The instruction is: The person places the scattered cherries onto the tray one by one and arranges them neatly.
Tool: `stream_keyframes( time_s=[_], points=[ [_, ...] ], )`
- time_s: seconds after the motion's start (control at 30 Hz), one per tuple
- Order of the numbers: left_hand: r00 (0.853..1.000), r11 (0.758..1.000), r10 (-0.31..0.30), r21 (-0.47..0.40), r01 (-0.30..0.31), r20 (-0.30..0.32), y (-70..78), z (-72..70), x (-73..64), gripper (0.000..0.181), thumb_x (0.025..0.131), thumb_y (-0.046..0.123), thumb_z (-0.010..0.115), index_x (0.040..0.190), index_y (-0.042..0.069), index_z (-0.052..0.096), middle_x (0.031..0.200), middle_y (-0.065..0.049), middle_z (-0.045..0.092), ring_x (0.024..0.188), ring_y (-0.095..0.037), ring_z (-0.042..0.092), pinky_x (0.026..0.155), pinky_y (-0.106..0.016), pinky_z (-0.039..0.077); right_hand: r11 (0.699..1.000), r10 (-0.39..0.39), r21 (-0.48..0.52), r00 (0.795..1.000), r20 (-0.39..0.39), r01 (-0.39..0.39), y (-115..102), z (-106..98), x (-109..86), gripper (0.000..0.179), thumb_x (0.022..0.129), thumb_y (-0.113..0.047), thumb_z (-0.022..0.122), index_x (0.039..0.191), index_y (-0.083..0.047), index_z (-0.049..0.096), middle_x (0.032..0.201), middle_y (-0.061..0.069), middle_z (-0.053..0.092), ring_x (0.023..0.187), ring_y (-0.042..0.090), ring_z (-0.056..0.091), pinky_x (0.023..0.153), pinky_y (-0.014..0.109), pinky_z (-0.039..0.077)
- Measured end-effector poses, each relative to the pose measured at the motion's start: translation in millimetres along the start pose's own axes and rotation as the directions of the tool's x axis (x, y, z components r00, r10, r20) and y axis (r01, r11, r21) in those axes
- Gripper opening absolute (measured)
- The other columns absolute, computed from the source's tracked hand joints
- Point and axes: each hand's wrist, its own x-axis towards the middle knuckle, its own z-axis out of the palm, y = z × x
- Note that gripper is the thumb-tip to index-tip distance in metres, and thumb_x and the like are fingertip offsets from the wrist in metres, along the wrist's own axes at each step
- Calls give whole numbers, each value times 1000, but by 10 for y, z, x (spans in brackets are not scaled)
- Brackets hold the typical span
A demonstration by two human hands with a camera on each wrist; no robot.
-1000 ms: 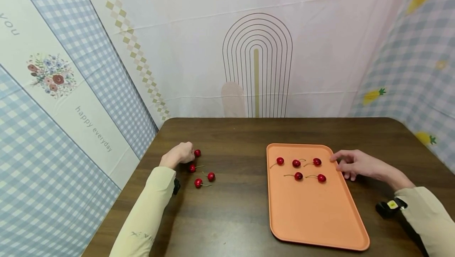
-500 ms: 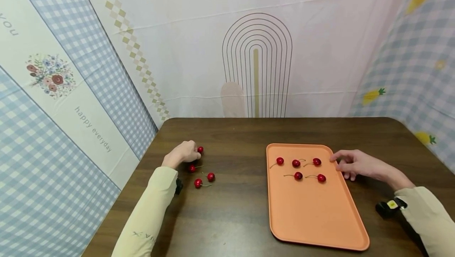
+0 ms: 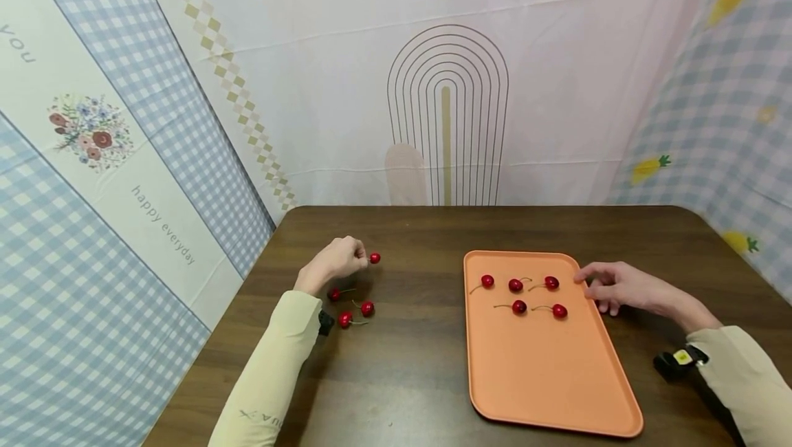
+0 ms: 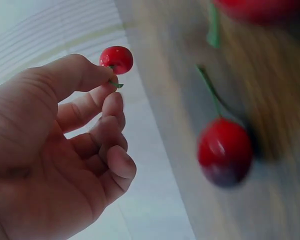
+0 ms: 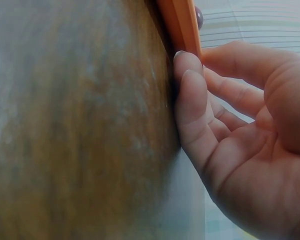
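My left hand (image 3: 336,261) pinches a red cherry (image 3: 375,258) above the table's left side. In the left wrist view the thumb and forefinger grip its short green stem, and the fruit (image 4: 117,59) sticks out past the fingertips. Below and nearer stand three more cherries on the wood, one of them a cherry (image 3: 368,308) with its stem pointing left. My right hand (image 3: 634,287) holds the right rim of an orange tray (image 3: 557,371), thumb and fingers on either side of the edge in the right wrist view. Several stemmed cherries (image 3: 519,307) lie in the tray's far half.
The dark wooden table (image 3: 408,357) has rounded far corners. Behind it hangs a pale printed cloth (image 3: 334,103), with blue checked cloth (image 3: 124,282) along the left side and more at the right. A dark wrist camera (image 3: 674,362) sits on the right wrist.
My left hand has lifted a cherry off the table and moved right and slightly away with it. The right hand, the tray and the other cherries have stayed put.
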Motion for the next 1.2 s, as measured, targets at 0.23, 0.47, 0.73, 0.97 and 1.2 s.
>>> stream_keyframes(
  time_s=[0.23, 0.47, 0.73, 0.97, 1.2],
  points=[
    [999, 995, 39, -90, -42, -37, 285, 24, 44, 9, 84, 16, 56, 79, 17, 64, 70, 4, 58, 58, -11, 47, 57, -26, 41, 1000, -9, -9, 1000, 2, 9, 6, -8, -1, 41, 93, -19, 55, 125, 3, 45, 80, 13, 59, 62, 20, 59, 53, 36, 51],
    [991, 982, 97, -151, -110, -90, 577, 91, 67, 8, 84, 18, 58, 77, 17, 63, 68, 6, 58, 58, -9, 49, 58, -24, 41, 1000, -3, -9, 1000, 6, 3, 26, 13, 18, 41, 93, -19, 55, 125, 3, 45, 81, 14, 60, 62, 21, 59, 54, 37, 51],
    [981, 962, 159, -206, -180, -115, 891, 116, 68, 7, 84, 20, 59, 78, 18, 63, 66, 7, 58, 58, -6, 50, 58, -21, 42, 1000, 1, -27, 1000, -5, -1, 24, -1, 11, 41, 93, -20, 55, 125, 2, 45, 80, 14, 59, 62, 21, 59, 53, 36, 51],
    [981, 952, 183, -238, -191, -59, 1119, 188, 76, 7, 85, 21, 61, 79, 18, 64, 67, 8, 59, 58, -5, 51, 55, -21, 42, 1000, 7, -19, 1000, -12, -7, 21, 0, 2, 41, 92, -20, 56, 125, 2, 45, 80, 13, 60, 62, 20, 59, 54, 36, 51],
    [979, 946, 201, -255, -201, -26, 1271, 256, 86, 8, 84, 19, 61, 78, 17, 65, 63, 7, 60, 55, -4, 52, 53, -19, 42, 1000, -14, -6, 1000, -9, 14, -17, 0, -7, 41, 92, -19, 56, 125, 3, 45, 79, 13, 59, 62, 21, 59, 53, 36, 51]
  ],
)
